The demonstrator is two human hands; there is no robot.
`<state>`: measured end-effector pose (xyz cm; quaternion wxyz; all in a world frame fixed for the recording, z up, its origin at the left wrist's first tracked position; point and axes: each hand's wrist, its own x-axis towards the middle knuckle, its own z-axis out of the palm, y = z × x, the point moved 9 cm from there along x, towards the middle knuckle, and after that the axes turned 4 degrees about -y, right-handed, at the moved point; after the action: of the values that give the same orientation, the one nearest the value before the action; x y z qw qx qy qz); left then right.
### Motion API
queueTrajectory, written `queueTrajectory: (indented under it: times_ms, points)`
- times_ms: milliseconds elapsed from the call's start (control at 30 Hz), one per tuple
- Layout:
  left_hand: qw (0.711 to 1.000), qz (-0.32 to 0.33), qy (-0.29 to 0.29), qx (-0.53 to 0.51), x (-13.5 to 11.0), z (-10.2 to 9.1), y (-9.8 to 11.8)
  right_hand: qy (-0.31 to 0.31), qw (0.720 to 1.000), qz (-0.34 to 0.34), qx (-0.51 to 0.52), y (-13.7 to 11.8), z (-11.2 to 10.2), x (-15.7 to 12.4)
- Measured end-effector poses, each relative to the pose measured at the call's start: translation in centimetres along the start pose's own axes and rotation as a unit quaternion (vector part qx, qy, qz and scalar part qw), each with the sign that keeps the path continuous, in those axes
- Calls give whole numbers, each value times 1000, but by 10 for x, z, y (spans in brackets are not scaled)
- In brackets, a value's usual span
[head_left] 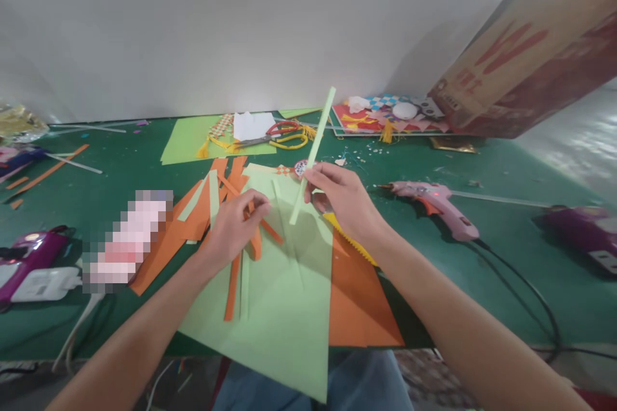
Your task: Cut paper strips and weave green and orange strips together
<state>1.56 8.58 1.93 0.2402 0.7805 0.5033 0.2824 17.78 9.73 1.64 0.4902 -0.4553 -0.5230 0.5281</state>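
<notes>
My right hand pinches a narrow pale green paper strip, which slants upright above the table. My left hand is closed over the papers, thumb and fingers together. Orange shows between its fingers, and a curled orange paper strip comes out below them; its gripped part is mostly hidden. Under both hands lies a large pale green sheet, with an orange sheet beneath its right side. More orange strips and pale green strips lie around my left hand. A yellow zigzag-edged piece is partly behind my right wrist.
A pink glue gun lies right, its black cord running to the table edge. Scissors with red and yellow handles lie at the back near tassels. A paper bag stands back right. A blurred pink object and white charger are left.
</notes>
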Motion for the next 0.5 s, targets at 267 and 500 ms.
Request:
queueTrajectory:
  times_ms: [267,500]
  points:
    - [919,298,-63,250,-28,41,60,-4,999,31,-37,5,-7,4]
    - [899,271,-125,320,-37,46,57,2,998,46,-47,4,-10,4]
